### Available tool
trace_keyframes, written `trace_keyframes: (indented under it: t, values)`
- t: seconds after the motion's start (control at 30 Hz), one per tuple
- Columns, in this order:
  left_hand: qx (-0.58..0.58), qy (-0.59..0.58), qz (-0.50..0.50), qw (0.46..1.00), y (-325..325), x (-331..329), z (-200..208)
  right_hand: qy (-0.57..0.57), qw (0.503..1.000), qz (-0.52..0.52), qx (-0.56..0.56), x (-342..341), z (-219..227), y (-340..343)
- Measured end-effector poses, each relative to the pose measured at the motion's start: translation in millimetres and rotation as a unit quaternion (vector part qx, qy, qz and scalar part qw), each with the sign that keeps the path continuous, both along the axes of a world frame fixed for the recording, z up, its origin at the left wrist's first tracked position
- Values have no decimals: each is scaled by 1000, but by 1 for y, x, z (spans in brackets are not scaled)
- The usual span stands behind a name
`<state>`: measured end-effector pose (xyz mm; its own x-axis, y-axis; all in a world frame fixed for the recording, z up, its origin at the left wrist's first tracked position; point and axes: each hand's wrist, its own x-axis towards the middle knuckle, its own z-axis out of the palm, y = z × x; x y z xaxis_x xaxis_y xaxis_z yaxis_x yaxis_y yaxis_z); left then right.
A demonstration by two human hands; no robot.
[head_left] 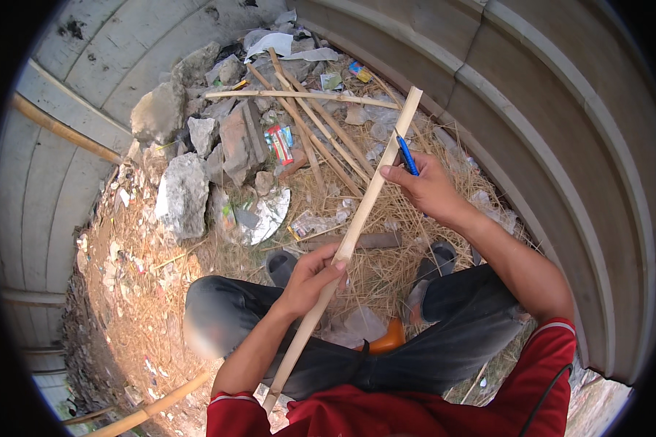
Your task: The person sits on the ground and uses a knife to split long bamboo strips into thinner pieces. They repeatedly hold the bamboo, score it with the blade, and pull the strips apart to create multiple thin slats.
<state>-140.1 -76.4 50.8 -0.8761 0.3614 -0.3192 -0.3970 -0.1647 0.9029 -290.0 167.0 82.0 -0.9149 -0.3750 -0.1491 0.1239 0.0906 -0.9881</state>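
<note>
A long, pale split bamboo strip runs slantwise across my lap, from beside my left sleeve up to the far right. My left hand is closed round its middle, near a node, with the thumb on top. Farther up, my right hand holds a slim blue pen, its tip close to the strip's edge. The thumb of that hand lies against the strip too. Between my legs, an orange curved object lies partly hidden beside clear plastic.
Bamboo poles lie crossed ahead, beside broken brick and concrete lumps. Wrappers and straw litter the ground. A corrugated metal wall curves along the right; pale panels stand at left.
</note>
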Motion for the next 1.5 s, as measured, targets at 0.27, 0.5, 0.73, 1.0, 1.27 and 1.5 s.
trace_keyframes:
  t: [0.27,0.5,0.73,1.0,1.27,1.5]
  values:
    - [-18,19,-15,1000,1,3,-2,14,999,-25,18,-6,7,7]
    - [-38,48,-17,998,-1,5,-6,51,996,-23,69,-4,6,6]
    - [-45,100,23,994,0,4,-4,80,993,10,87,4,16,8]
    - [-60,124,38,990,0,1,0,81,993,17,81,11,25,10]
    - [-138,118,132,974,-27,-19,39,187,963,-14,191,-18,22,33]
    - [-279,290,331,853,-92,23,142,124,978,-164,39,-10,111,54]
